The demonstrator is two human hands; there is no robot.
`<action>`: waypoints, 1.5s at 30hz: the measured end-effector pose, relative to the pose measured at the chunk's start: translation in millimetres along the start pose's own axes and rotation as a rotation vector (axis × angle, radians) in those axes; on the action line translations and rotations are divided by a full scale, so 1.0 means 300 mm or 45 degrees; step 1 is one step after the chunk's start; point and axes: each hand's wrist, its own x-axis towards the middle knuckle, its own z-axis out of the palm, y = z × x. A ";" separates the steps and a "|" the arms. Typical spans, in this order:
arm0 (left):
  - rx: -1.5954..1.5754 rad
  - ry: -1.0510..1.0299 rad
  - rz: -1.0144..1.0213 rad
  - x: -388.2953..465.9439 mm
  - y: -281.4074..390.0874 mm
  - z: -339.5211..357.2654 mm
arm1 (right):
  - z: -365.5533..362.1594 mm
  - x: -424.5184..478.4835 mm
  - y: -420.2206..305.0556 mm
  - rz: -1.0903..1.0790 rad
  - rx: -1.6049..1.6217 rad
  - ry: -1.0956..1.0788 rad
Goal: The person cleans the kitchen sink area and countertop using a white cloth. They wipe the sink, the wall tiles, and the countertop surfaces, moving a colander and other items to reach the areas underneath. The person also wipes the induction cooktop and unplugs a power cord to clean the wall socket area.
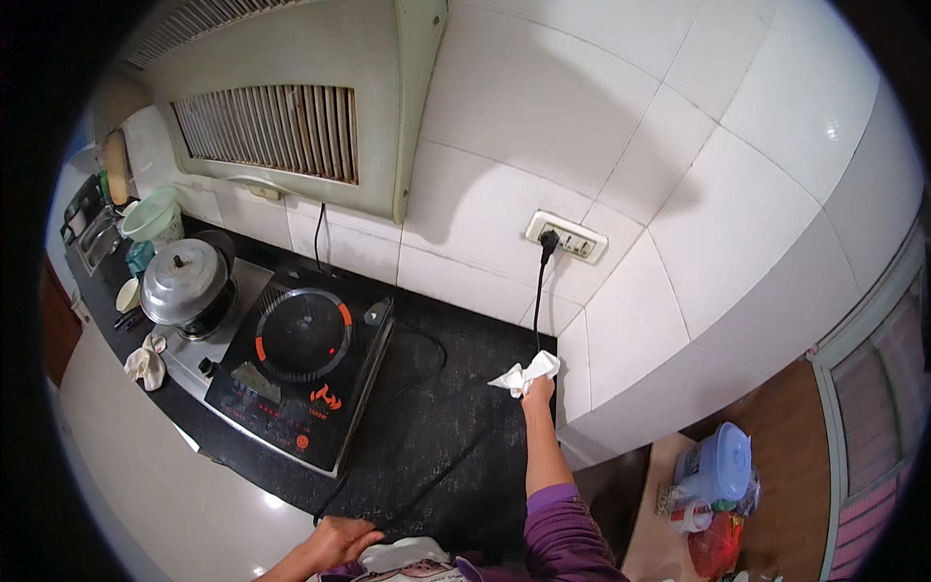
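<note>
My right hand (537,391) grips a crumpled white cloth or tissue (540,366) at the counter's back right corner. A black power cord (540,305) runs down from the plug (549,241) and disappears behind the cloth. Whether the cloth wraps the cord is hidden. By the front counter edge, my left hand (338,542) has its fingers curled, and black cord meets it from both sides, so it appears to hold the cord. Between the hands lies the black countertop (451,393). To the left sits a black induction cooktop (305,335) with red lights lit.
A lidded metal pot (185,284) stands on the stove left of the cooktop, with a rag (147,364) near the front edge. The range hood (291,131) overhangs the back. A white wall socket (567,236) holds the plug. Plastic containers (724,465) stand at lower right.
</note>
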 end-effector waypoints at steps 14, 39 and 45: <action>0.071 -0.084 -0.479 -0.094 0.037 -0.065 | 0.203 0.019 -0.292 0.338 0.535 -0.331; 0.145 -0.053 -0.590 -0.156 -0.083 -0.008 | 0.195 0.158 -0.440 -0.479 -1.005 0.314; 0.117 0.066 -0.631 -0.233 -0.149 -0.005 | 0.153 0.213 -0.439 0.447 0.967 -0.220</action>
